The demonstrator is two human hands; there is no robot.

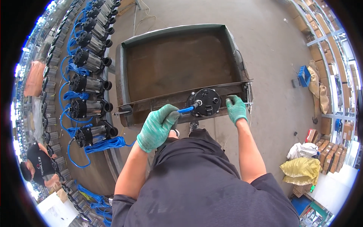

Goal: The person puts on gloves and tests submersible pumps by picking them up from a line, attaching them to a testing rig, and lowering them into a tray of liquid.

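Fingers are gripping firmly on the left hand (157, 126) and resting loosely parted, holding nothing visible, on the right hand (236, 109). Beyond, a rectangular tank (177, 64) is stretching out; a black pump (207, 100) is sitting at its near edge between the hands, its blue cable (186, 110) running into the left grip.

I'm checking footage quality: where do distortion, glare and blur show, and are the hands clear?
Head view, right: the shelving bows with the fisheye; head view, left edge: glare burns out to white with blue fringes, and detail there looks soft; head view, centre: the left hand, right hand and round black cover look fairly sharp.
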